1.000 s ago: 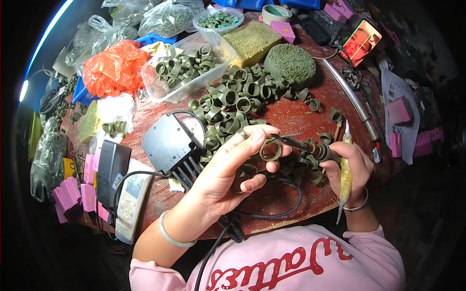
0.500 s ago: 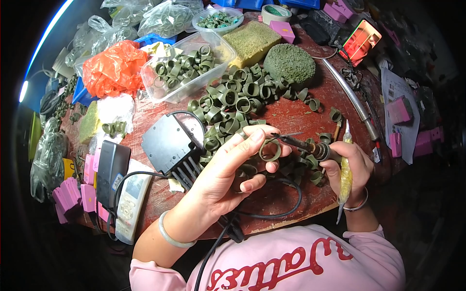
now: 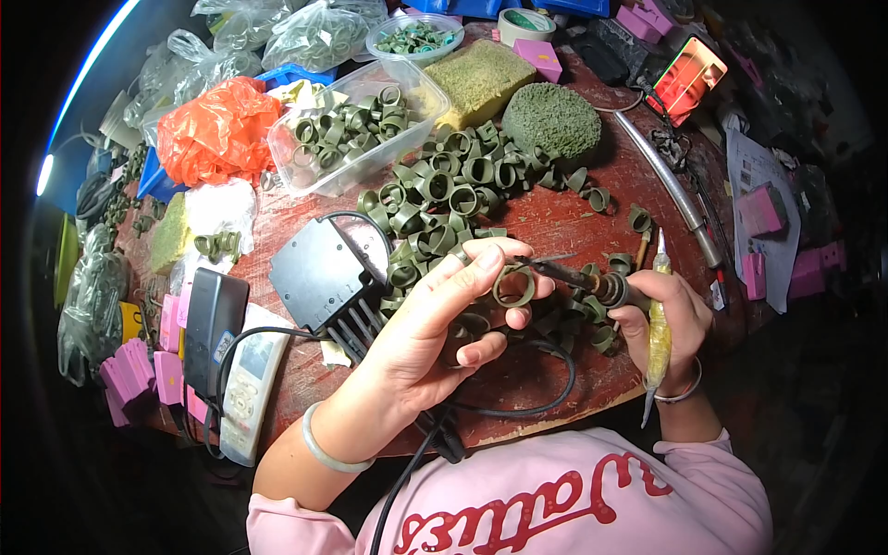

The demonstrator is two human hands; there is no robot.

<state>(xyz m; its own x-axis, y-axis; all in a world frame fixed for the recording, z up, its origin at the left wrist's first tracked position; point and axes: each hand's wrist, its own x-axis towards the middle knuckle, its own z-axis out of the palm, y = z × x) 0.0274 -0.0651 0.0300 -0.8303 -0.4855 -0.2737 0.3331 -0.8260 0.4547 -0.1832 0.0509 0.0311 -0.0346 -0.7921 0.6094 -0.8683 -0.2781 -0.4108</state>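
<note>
My left hand (image 3: 435,310) pinches an olive-green ring (image 3: 529,292) between thumb and fingers, its round opening facing up toward me. In my right hand (image 3: 680,324) is a soldering iron (image 3: 610,289), pointing left, with its dark tip at the ring's upper edge. Whether the tip touches the ring or stays just off it, I cannot tell. A thin carving tool with a yellow wrapped handle (image 3: 659,319) is also tucked in my right hand, standing nearly upright. Just beyond my hands lies a heap of similar green rings (image 3: 444,190), partly hidden by my left hand.
A clear plastic box (image 3: 296,176) holds more rings behind the heap, near a green sponge-like block (image 3: 553,122). At left are a black power box (image 3: 319,268), a remote control (image 3: 250,398) and an orange bag (image 3: 217,129). A metal tube (image 3: 661,171) and a lit phone (image 3: 687,81) lie right.
Almost nothing differs. The soldering iron's tip has shifted very slightly at the ring's upper edge, while both hands keep their grips.
</note>
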